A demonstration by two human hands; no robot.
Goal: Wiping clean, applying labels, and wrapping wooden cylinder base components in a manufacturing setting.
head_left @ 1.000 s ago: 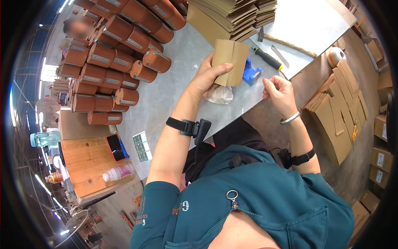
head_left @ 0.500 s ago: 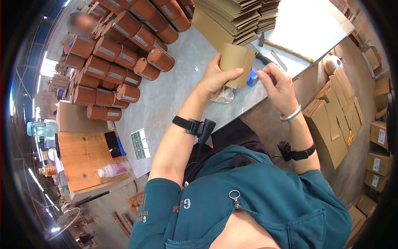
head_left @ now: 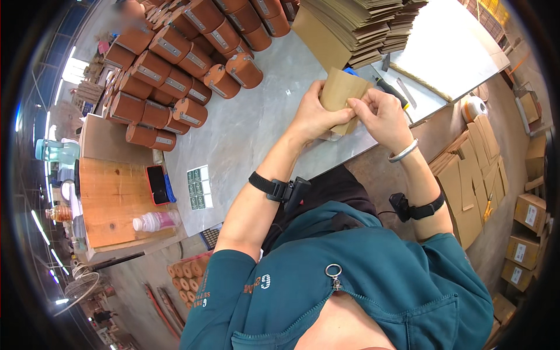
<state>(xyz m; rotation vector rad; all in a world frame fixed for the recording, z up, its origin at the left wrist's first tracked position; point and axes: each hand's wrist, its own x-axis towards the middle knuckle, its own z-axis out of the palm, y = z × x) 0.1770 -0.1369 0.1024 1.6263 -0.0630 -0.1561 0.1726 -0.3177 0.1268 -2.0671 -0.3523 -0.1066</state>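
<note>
A curved piece of brown cardboard [head_left: 340, 92] is held above the near edge of the grey table. My left hand [head_left: 312, 115] grips its left side, with the thumb across the front. The fingers behind the cardboard are hidden. At its right edge, my right hand [head_left: 385, 121] is closed in a pinch, thumb and forefinger pressed on the cardboard. Whether anything small is also between those fingertips, I cannot make out. Just behind, a bit of a blue object [head_left: 350, 71] shows. Under my hands, a pale round item is mostly covered.
Stacked reddish-brown cylinders [head_left: 175, 81] with metal strips fill the table's far left. A tall pile of cardboard sheets [head_left: 370, 29] stands at the back. Right of my hands lie a dark-handled tool [head_left: 389, 90] and a metal strip [head_left: 407, 93]. A label sheet [head_left: 199, 188] lies at left.
My right hand has moved left and now pinches the cardboard's right edge, where before it was apart from it. The left hand still holds the cardboard. The view has shifted slightly.
</note>
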